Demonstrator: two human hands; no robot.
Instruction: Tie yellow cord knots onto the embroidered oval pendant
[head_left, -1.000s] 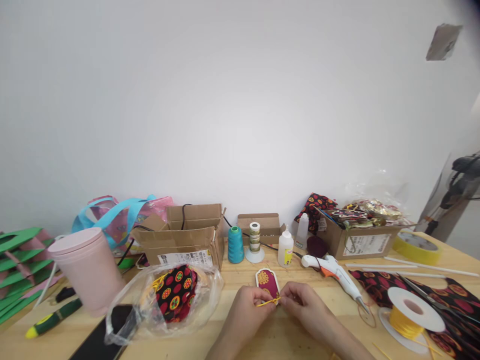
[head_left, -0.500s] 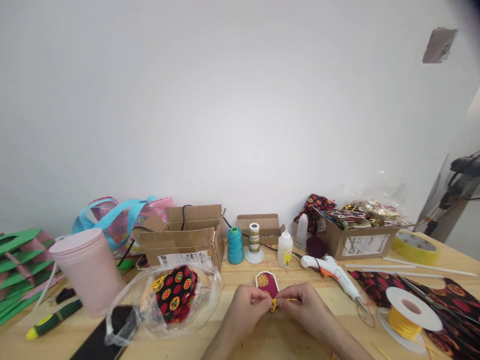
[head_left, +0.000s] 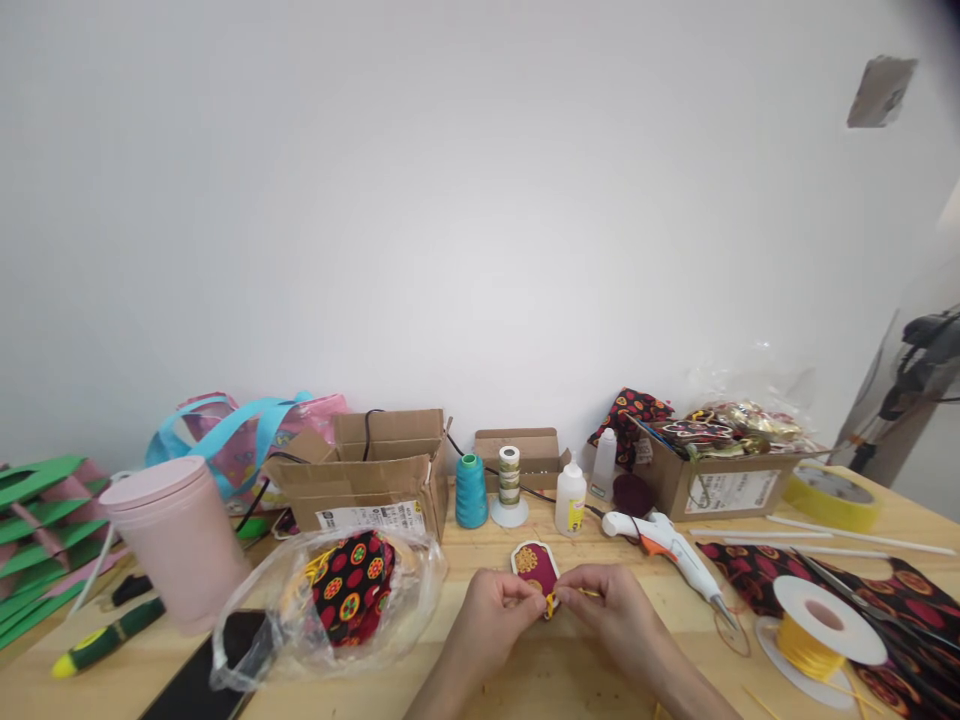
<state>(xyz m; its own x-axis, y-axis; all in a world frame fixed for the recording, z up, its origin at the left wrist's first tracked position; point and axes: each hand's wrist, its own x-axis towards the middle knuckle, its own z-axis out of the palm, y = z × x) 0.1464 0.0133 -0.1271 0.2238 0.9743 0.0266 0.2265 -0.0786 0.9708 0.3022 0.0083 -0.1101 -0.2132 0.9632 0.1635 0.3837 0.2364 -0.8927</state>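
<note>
In front of me lies a small dark red fabric piece with a gold flower pattern and a pale border. A yellow cord is knotted or looped at its near end. My left hand pinches this cord between thumb and fingertips. From the other side my right hand pinches the cord too, and a bit of it shows past the fingers. Both hands are close together, and the fingertips partly hide the knot and the lower part of the fabric piece.
A glue bottle, a teal thread cone and a hot glue gun stand or lie beyond my hands. Right are a yellow cord spool and scissors on patterned fabric. Left are a plastic bag and a pink tumbler.
My right fingers have shifted slightly at the knot, and less loose cord shows beside them. Both hands still pinch the yellow cord, and everything else stays in place.
</note>
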